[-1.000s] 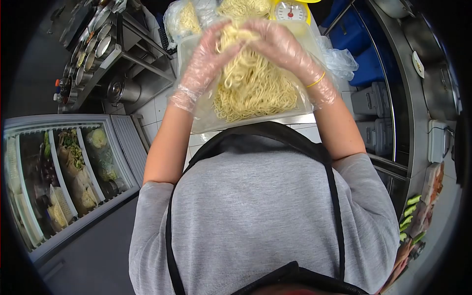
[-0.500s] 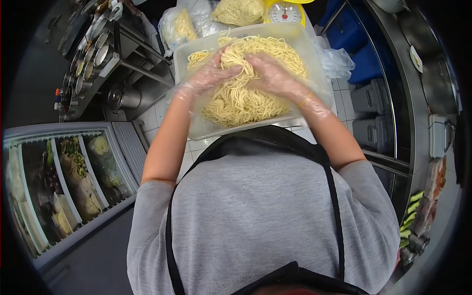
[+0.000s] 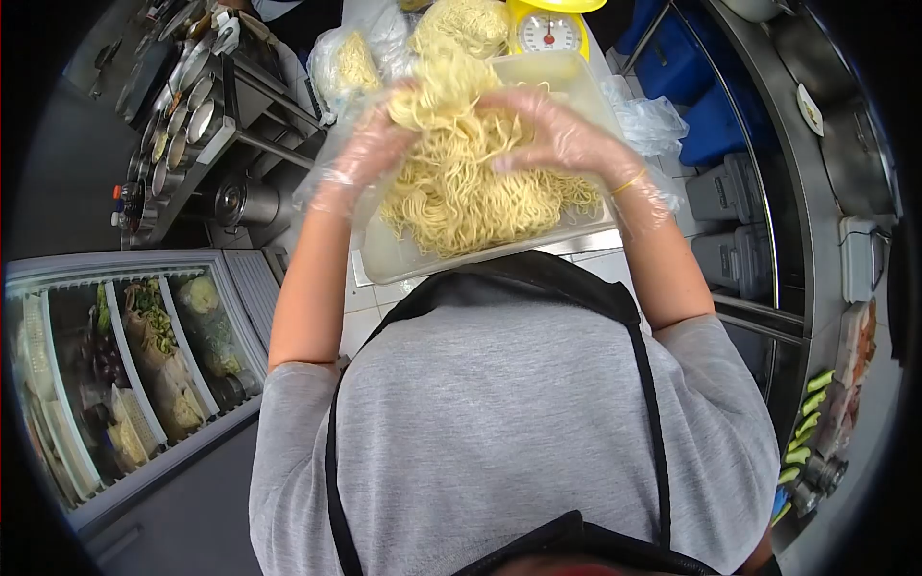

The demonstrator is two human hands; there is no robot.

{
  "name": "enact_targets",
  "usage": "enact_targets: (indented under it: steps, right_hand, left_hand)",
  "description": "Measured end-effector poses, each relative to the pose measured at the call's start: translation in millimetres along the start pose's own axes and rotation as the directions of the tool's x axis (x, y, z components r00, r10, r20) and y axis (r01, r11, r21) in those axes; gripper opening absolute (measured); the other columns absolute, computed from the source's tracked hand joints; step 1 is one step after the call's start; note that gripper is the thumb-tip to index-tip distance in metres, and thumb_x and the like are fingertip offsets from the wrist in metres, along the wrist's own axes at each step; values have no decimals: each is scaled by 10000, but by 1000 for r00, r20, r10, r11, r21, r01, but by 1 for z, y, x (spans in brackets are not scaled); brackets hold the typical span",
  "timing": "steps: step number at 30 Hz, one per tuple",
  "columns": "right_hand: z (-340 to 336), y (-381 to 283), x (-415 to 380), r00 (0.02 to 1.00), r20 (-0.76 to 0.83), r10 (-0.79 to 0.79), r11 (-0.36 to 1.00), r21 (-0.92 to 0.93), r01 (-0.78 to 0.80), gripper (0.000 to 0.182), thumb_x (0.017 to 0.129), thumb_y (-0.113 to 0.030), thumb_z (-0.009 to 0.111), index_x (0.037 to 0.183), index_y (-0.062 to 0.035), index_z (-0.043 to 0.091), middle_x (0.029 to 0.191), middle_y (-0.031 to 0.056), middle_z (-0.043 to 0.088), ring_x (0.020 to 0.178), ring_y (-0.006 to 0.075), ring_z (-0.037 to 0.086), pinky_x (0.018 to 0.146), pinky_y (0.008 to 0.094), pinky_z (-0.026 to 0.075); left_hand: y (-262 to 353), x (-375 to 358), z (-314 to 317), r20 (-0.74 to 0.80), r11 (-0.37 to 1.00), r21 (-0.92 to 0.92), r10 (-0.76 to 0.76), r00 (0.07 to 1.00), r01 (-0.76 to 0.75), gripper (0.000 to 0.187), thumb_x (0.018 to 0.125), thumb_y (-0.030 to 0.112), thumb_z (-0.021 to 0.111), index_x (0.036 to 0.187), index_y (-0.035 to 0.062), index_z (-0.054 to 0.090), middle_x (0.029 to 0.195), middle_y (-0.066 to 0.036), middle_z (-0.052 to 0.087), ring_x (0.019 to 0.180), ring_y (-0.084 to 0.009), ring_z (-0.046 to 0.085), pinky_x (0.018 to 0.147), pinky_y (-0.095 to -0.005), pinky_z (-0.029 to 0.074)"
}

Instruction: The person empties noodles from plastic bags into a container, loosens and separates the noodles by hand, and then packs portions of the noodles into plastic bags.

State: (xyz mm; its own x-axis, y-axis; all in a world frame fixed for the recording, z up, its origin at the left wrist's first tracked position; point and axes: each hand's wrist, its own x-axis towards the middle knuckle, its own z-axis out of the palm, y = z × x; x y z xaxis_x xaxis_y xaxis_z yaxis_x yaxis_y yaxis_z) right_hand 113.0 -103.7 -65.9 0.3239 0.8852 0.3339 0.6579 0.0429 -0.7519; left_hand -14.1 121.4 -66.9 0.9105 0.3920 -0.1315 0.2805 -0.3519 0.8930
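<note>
A mass of thin yellow noodles (image 3: 471,197) lies in a translucent plastic tub (image 3: 379,259). Both hands wear clear plastic gloves. A raised, motion-blurred clump of the noodles stands above the rest, near the tub's far side. My left hand (image 3: 379,139) is at the left of this clump, fingers curled against it and partly hidden by strands. On the right, my right hand (image 3: 562,139) has its thumb and fingers apart, the fingertips beside the clump and the thumb low over the noodles.
Bagged noodles (image 3: 461,27) and a yellow dial scale (image 3: 548,34) stand behind the tub. Crumpled plastic bags (image 3: 648,125) lie to its right. A glass-topped chiller (image 3: 144,365) with produce is at left; a steel counter (image 3: 826,259) runs along the right.
The hands have moved apart, and the noodle clump between them has risen and spread loosely. My right hand has opened. The tub has tilted and shifted slightly toward me.
</note>
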Motion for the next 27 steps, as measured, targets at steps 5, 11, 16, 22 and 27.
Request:
enact_targets:
  steps: [5, 11, 16, 22, 27]
  right_hand:
    - [45, 4, -30, 996, 67, 66, 823, -568, -16, 484, 719, -172, 728, 1163, -107, 547, 1084, 104, 544, 1038, 274, 530, 961, 395, 421]
    - [-7, 10, -38, 962, 206, 179, 967, -217, -133, 340, 765, -207, 700, 1067, -81, 609, 1061, 85, 574, 982, 241, 564, 896, 349, 450]
    - [-45, 25, -27, 865, 336, 371, 921, -12, -390, 533, 738, -297, 736, 1185, -76, 548, 1219, 120, 524, 1145, 267, 489, 989, 357, 390]
    - [-3, 41, 5, 785, 207, 584, 701, -617, -358, 789, 631, -171, 784, 1318, -82, 408, 1337, 189, 415, 1267, 339, 362, 1046, 403, 330]
    - [-5, 52, -15, 931, 171, 324, 885, -402, -234, 626, 653, -105, 730, 1232, -90, 490, 1162, 144, 544, 1123, 308, 509, 950, 386, 424]
  left_hand:
    - [-26, -4, 16, 99, 899, 319, 283, 954, -300, 396, 779, 87, 656, 1156, 133, 545, 1083, -105, 621, 968, -232, 594, 830, -340, 469]
    - [-19, -17, -19, -40, 928, 269, 280, 959, -259, 380, 748, 66, 698, 1110, 120, 594, 994, -100, 650, 910, -212, 618, 823, -299, 471]
    - [2, -34, -32, 318, 887, 382, 139, 938, -261, 512, 679, 49, 741, 1158, 141, 584, 1174, -88, 594, 1099, -213, 546, 940, -331, 427]
    - [43, 0, -25, 547, 788, 525, -23, 837, -322, 1090, 564, 401, 822, 1442, 177, 216, 1440, -200, 287, 1346, -320, 251, 1120, -365, 206]
    - [17, 31, 25, 426, 991, 21, -129, 896, 132, 919, 690, 378, 776, 1429, 197, 260, 1453, -169, 283, 1355, -305, 239, 1114, -391, 209]
